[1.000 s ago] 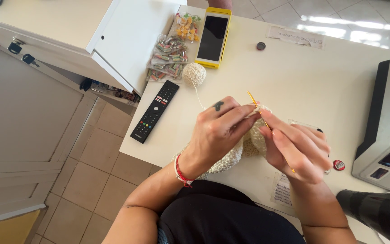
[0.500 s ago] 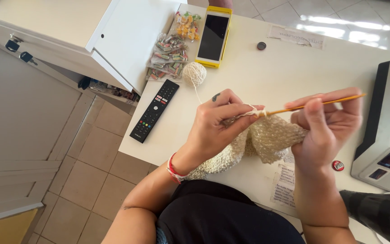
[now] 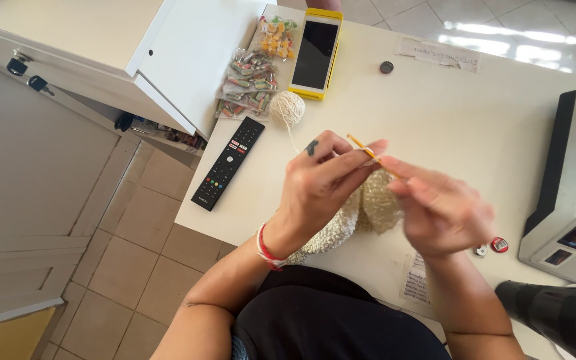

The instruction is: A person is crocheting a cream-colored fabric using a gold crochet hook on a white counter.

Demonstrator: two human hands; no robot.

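Soft, light crocheted piece point(image 3: 375, 203), pinched at top edge by left hand point(image 3: 318, 183); right hand point(image 3: 441, 210) clamped on slim yellow hook point(image 3: 368, 152).

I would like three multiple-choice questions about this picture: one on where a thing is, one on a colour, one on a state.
1. Where does the ball of yarn lie?
A. beside the remote control, below the bags of sweets
B. on the floor
C. on top of the phone

2. What colour is the case of the phone?
A. red
B. yellow
C. green

3. What is the state of the phone screen?
A. lit with a picture
B. cracked
C. dark

Answers: 1 A, it rests on the white table between those two things. 2 B, a yellow rim frames the screen. 3 C, the screen is plain black.

Both the left hand and the right hand hold the knitted piece.
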